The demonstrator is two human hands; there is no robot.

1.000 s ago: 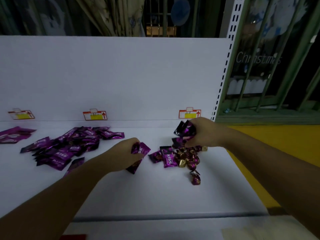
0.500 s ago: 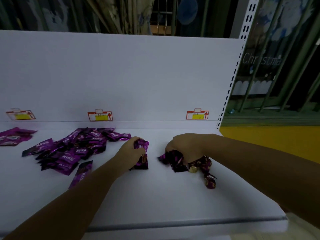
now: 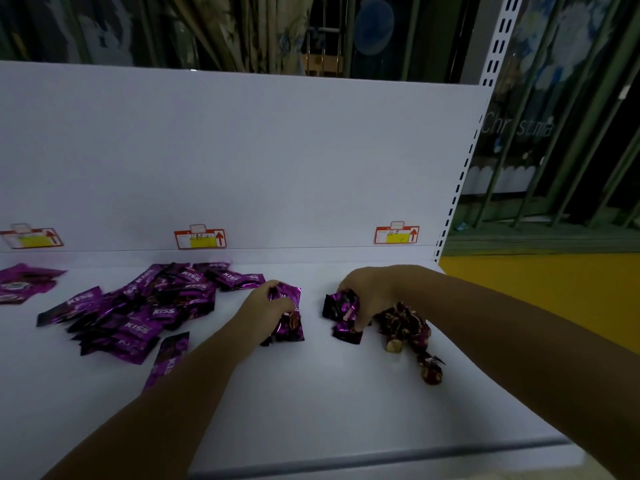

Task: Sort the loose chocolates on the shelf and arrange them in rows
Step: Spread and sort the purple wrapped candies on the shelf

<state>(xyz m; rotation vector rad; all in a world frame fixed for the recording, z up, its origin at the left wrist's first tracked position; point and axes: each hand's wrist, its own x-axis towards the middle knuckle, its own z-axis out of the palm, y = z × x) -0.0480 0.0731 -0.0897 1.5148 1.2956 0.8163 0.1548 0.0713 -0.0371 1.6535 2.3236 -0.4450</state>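
Both sets of fingers are curled tight: our left hand (image 3: 265, 308) still grips its purple bunch (image 3: 290, 325); our right hand (image 3: 369, 294), lifted a second ago, now holds packets (image 3: 341, 318) down on the shelf (image 3: 311, 393) beside the twists (image 3: 403, 325). KISS pile (image 3: 145, 306) lies left.

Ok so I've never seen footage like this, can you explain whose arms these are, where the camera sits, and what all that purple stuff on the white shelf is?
No machine here: a person wears a wide-angle camera on the head, so you look forward and down along their arms. The white shelf holds a loose pile of purple KISS packets on the left and a heap of dark red twist-wrapped sweets on the right. The left hand grips a small stack of purple packets; the right hand curls round another purple bunch beside the heap. Red and yellow price tags line the back panel.
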